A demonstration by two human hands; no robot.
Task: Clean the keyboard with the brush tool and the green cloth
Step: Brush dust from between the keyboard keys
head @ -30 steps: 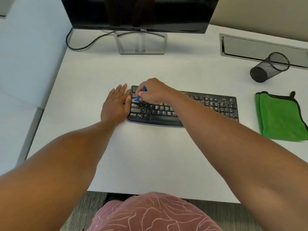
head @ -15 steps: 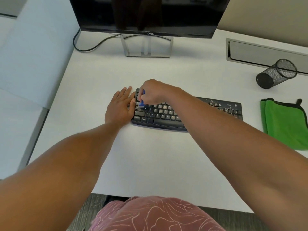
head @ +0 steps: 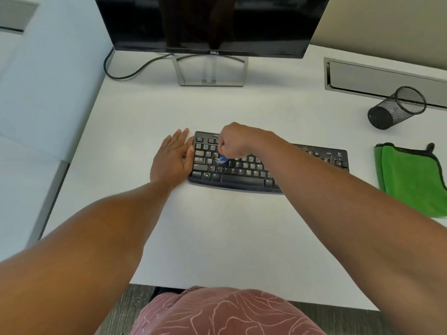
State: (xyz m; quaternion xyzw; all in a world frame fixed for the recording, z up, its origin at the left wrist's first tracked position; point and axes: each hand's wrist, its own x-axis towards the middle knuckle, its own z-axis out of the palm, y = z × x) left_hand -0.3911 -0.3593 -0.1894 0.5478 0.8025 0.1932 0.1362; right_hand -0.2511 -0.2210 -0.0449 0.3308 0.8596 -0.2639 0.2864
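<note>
The keyboard (head: 242, 172) lies on the desk (head: 217, 226) before the monitor (head: 212, 25), the cloth (head: 411, 180) to its right.

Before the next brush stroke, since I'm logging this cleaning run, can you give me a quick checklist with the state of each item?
1. Brush tool gripped by right hand: ok.
2. Brush tip down on the keys of the keyboard: ok, though blurred.
3. Left hand steadying the keyboard's left end: ok, flat against it.
4. Right end of keyboard free of crumbs: not ok, specks show.
5. Green cloth at hand: ok, folded to the right of the keyboard.
6. Bristle condition: cannot tell.
</note>
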